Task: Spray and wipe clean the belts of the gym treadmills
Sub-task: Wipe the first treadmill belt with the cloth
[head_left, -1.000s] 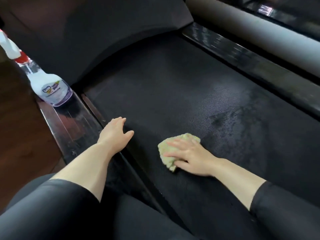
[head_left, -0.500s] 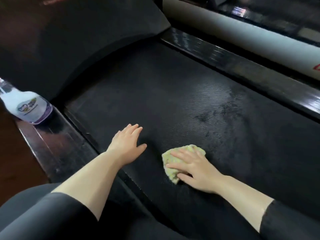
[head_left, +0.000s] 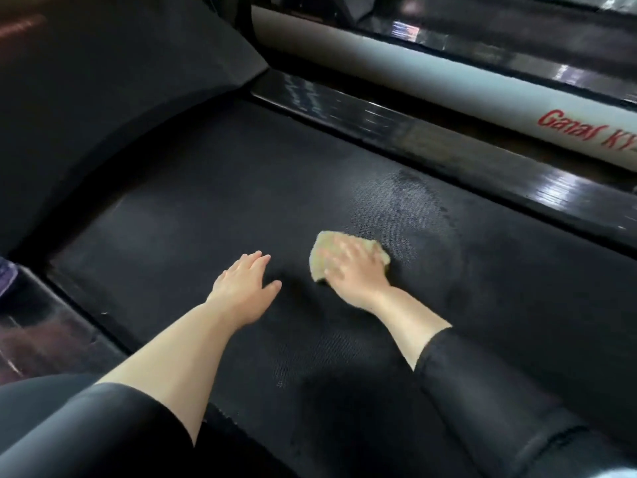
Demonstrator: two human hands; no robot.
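At the far left edge of the frame, only a purple-tinted sliver of the spray bottle (head_left: 6, 278) shows on the glossy left side rail (head_left: 41, 326); the rest is cut off. The right hand (head_left: 355, 270) is motion-blurred, so its fingertips are hard to separate. The red lettering on the pale bar (head_left: 448, 84) at the upper right runs out of the frame and cannot be read whole.

The right hand lies palm down with fingers spread over a yellowish cloth (head_left: 327, 250), pressing it flat on the treadmill belt (head_left: 206, 201) just right of the frame's centre. The cloth shows above and to the left of the fingers; part of it is hidden beneath the palm. Whether any finger grips a fold cannot be told. A damp, darker patch (head_left: 417, 201) lies on the belt just above and to the right of the cloth.

The left hand (head_left: 246, 288) rests open on the belt just left of the cloth, fingers together, thumb splayed toward the right, holding nothing.

Both forearms reach up from the bottom of the frame, bare from black sleeves (head_left: 482, 401), the right wrist bent leftward. The dark right side rail (head_left: 413, 132) runs diagonally across the upper right.
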